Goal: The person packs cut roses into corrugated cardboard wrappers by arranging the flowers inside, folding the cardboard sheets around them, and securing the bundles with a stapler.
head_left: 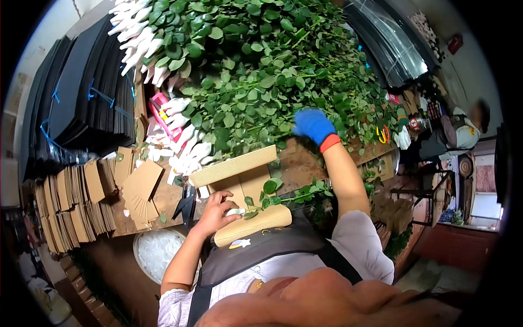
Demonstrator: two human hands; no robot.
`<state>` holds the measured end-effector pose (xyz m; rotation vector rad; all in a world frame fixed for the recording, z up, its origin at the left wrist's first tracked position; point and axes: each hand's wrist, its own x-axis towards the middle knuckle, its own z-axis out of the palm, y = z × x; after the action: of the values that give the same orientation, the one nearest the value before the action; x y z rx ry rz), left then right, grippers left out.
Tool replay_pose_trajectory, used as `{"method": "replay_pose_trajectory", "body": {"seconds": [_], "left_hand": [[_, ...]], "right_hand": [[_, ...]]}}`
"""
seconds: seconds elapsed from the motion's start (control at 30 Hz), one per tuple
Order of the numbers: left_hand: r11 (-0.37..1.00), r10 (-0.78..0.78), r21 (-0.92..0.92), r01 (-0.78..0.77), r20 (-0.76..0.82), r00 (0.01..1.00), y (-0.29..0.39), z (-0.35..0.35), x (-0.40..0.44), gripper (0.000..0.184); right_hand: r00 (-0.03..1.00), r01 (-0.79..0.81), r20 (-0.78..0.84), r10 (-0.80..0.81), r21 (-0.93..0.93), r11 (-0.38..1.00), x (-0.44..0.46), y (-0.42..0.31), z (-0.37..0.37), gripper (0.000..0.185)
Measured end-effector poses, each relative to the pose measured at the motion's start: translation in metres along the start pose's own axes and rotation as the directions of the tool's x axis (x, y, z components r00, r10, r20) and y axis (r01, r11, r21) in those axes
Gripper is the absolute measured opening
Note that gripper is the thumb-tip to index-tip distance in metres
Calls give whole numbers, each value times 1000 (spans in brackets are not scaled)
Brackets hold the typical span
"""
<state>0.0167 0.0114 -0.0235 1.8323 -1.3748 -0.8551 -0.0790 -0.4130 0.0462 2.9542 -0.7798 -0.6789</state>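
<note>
Apron (pixel 272 252), dark and printed with a white star, covers the worker's front. Just beyond it lies corrugated cardboard (pixel 253 225), its near edge curled and its far flap raised. A leafy stem (pixel 271 200) rests across the cardboard, leaves extending rightward, with a white-covered head (pixel 235 212) at its left end. The bare left hand (pixel 214 214) lies over the cardboard's left side, thumb beside this head; its grip is narrow, with fingers bent, but whether it pinches the head cannot be told. To the left, below the surface (pixel 303 159), stands a round tub (pixel 135 252) of whitish translucent pieces. Flat cardboard pieces (pixel 143 188) lie fanned on the surface, near stacked cardboard (pixel 71 204). Farther forward, the right hand (pixel 316 126), in a blue glove with a red cuff, reaches to the near edge of a foliage heap (pixel 261 71); the state of its grip cannot be told. White-covered heads (pixel 133 30) line the heap's left side. Beyond, dark stacked sheets (pixel 87 82) stand left; another person (pixel 463 133) appears far right.
</note>
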Motion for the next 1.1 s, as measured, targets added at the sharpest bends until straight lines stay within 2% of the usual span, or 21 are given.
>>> {"method": "replay_pose_trajectory", "body": {"seconds": [0.07, 0.1, 0.13, 0.17, 0.2, 0.27, 0.33, 0.37, 0.43, 0.5, 0.57, 0.6, 0.67, 0.73, 0.77, 0.8, 0.87, 1.0, 1.03, 1.07, 1.1], "left_hand": [[1000, -7, 23, 7, 11, 1000, 1, 0, 1, 30], [1000, -12, 21, 12, 15, 1000, 2, 0, 1, 30], [1000, -18, 22, 17, 17, 1000, 2, -1, 2, 31], [999, -25, 25, 25, 22, 999, 3, -1, 2, 31], [999, -22, 26, 21, 26, 999, 4, -2, 3, 31], [999, -20, 32, 20, 25, 999, 5, -3, 2, 31], [1000, -17, 20, 17, 19, 1000, 3, -2, 1, 32], [1000, -17, 9, 17, 8, 1000, 2, 0, 0, 32], [1000, -23, 21, 23, 3, 1000, 2, 2, -1, 32], [999, -25, 21, 24, 8, 1000, 1, 1, -1, 32], [1000, -27, 0, 27, 13, 1000, 0, 2, 1, 32], [999, -32, -7, 32, 18, 999, 0, 2, 0, 32], [1000, -3, 26, 3, 7, 1000, -1, 2, 0, 31], [1000, -1, 27, 1, 15, 1000, -1, 1, 0, 31], [1000, 0, 24, -1, 14, 1000, -1, 1, 0, 31], [1000, 1, 19, -2, 13, 1000, -1, 1, 0, 30], [1000, 3, 9, -3, 4, 1000, 0, 1, 0, 30], [1000, 0, 1, 0, 11, 1000, -1, 1, 0, 30], [1000, 1, 5, -1, 17, 1000, -1, 1, 0, 30], [1000, 3, 11, -3, 22, 1000, -1, 0, 1, 30], [1000, 5, 11, -5, 20, 1000, -1, 1, 1, 30]], "right_hand": [[979, 33, -203, 9, 205, 978, -1, -40, -72, 35], [918, 104, -396, -7, 225, 969, 15, -53, -78, 33], [805, 269, -587, -87, 231, 935, 37, -60, -77, 44], [727, 325, -652, -216, 50, 944, 45, -70, -95, 59], [651, 196, -691, -313, -246, 949, 62, -77, -95, 67], [642, 222, -694, -325, -238, 946, 131, -72, -38, 52], [888, 302, -334, -316, -94, 949, 111, -69, -76, 45], [940, 320, -118, -320, -20, 947, 99, -68, -97, 42], [894, 289, -334, -299, -82, 954, 74, -60, -110, 27], [800, 187, -552, -236, -144, 972, 37, -57, -104, 28], [630, 85, -758, -172, -154, 984, 2, -52, -87, 31], [468, 210, -831, -300, -225, 952, -2, -45, -68, 41], [720, 248, -628, -296, -166, 954, -15, -36, -4, 50], [824, 268, -418, -383, -307, 913, -27, -27, 54, 58], [859, 183, -401, -317, -338, 923, -29, -33, 75, 60], [866, 219, -385, -320, -284, 934, -38, -34, 77, 60], [876, 283, -354, -326, -169, 944, -61, -32, 61, 60], [991, 134, -1, -136, 180, 974, -76, -32, -47, 42], [973, 127, -210, -96, 138, 982, -59, -27, -47, 32], [846, 178, -528, -77, 142, 974, -44, -23, -42, 29], [779, 189, -614, -124, 42, 981, -12, -12, -34, 43]]}}
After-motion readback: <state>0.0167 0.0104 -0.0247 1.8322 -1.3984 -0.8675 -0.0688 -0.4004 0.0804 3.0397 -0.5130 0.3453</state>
